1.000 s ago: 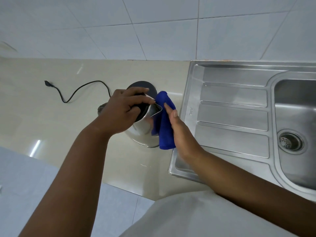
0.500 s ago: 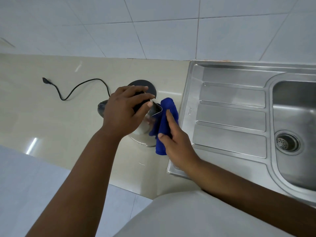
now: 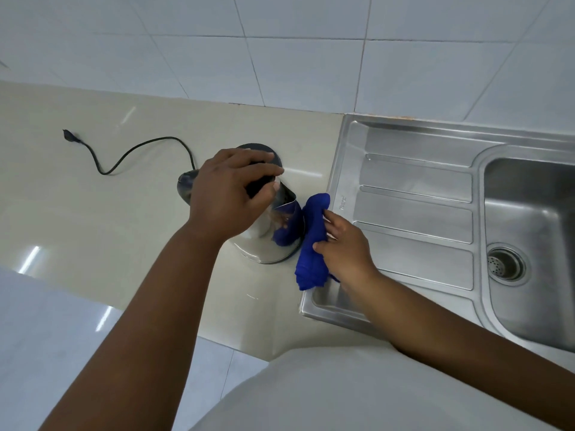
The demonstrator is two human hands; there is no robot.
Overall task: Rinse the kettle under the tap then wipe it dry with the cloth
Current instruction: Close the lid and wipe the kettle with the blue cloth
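Note:
A shiny steel kettle (image 3: 264, 241) stands on the beige counter (image 3: 93, 219), just left of the sink unit. My left hand (image 3: 230, 194) rests on its black lid and handle and holds it from above. My right hand (image 3: 342, 244) grips a rolled blue cloth (image 3: 311, 241) and presses it against the kettle's right side, below the spout. The cloth's blue reflection shows on the steel wall. Most of the kettle's top is hidden by my left hand.
A black power cord (image 3: 124, 157) with its plug lies on the counter to the left. The steel draining board (image 3: 417, 213) and sink bowl with its drain (image 3: 505, 264) are at the right. A tiled wall (image 3: 280, 57) rises behind.
My right hand has slid the blue cloth down along the kettle's right side, toward the counter. My left hand stays on the lid.

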